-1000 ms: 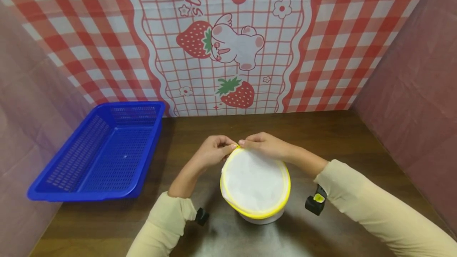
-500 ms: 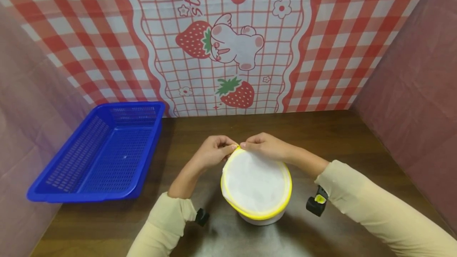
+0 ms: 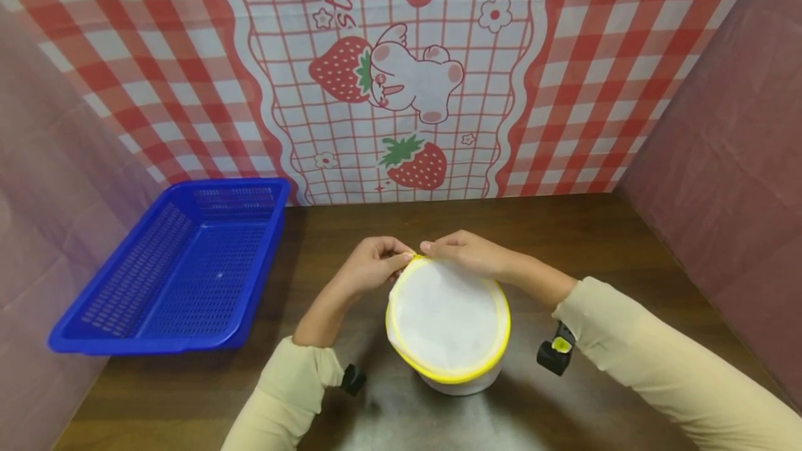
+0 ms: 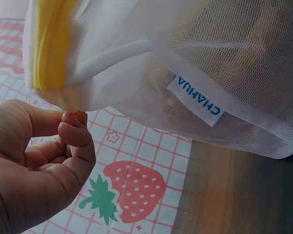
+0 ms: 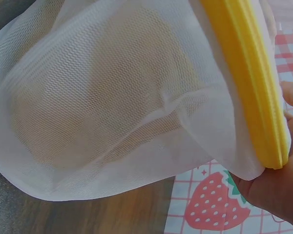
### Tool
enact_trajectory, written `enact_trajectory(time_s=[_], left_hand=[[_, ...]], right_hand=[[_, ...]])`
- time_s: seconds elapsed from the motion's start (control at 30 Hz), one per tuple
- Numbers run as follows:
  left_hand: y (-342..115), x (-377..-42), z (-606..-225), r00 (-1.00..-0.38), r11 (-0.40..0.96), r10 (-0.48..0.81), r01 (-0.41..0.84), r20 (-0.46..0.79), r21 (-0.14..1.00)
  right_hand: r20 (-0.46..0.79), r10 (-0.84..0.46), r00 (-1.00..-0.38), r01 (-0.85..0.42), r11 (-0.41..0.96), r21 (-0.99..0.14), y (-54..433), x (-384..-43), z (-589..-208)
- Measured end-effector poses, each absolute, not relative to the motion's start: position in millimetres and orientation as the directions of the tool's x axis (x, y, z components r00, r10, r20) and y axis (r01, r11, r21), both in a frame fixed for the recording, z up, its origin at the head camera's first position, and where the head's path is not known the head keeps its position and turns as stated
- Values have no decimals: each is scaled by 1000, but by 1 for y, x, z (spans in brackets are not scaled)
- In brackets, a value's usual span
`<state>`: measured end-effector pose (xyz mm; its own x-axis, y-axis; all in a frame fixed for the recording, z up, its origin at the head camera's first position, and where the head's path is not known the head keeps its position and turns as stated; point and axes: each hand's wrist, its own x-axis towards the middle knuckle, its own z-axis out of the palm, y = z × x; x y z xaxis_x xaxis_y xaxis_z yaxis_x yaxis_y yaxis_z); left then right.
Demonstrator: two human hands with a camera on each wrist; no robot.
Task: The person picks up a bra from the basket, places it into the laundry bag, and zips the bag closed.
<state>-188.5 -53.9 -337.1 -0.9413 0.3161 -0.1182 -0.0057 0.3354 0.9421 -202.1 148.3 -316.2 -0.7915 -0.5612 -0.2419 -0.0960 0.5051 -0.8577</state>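
Note:
A round white mesh laundry bag [image 3: 450, 319] with a yellow zipper [image 3: 460, 376] round its top edge stands on the table. My left hand [image 3: 371, 266] pinches the zipper's far end between thumb and fingertips; the left wrist view shows this pinch just below the yellow band [image 4: 51, 46]. Beside it, my right hand [image 3: 471, 254] grips the bag's far rim, thumb on top and the other fingers mostly hidden behind. A label [image 4: 196, 100] reading CHAHUA is sewn to the mesh side. Brownish shapes show through the mesh, but I cannot tell what they are.
A blue perforated plastic basket [image 3: 209, 270] stands on the left of the brown wooden table [image 3: 551, 228]. A red-and-white strawberry cloth [image 3: 413, 75] hangs at the back, with pinkish cloth on both sides. A black wrist camera [image 3: 554, 353] sits below the right sleeve.
My right thumb and fingers have shifted slightly away from the left fingertips, leaving a small gap. The bag's tilt and position have barely changed, and my left hand keeps its pinch.

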Motion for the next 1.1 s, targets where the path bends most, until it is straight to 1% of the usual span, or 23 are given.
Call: enact_trajectory(time_s=[0.17,0.37,0.87,1.1], left_hand=[[-53,-188,-337,-941,333,313,-16,-127,943],[-53,-187,-337,-940,320,315,-21,-128,947],[-54,-188,-340,-941,322,321,-1,-110,947],[-53,-189,-338,-941,326,317,-11,-121,945]], right_hand=[[-239,-573,-784,-107,505,-856,146,-201,-315],[-257,-548,-796,-81,518,-852,147,-198,-316],[-228,-533,-815,-93,508,-856,149,-197,-319],[-220,-557,-801,-115,503,-856,147,-199,-317]])
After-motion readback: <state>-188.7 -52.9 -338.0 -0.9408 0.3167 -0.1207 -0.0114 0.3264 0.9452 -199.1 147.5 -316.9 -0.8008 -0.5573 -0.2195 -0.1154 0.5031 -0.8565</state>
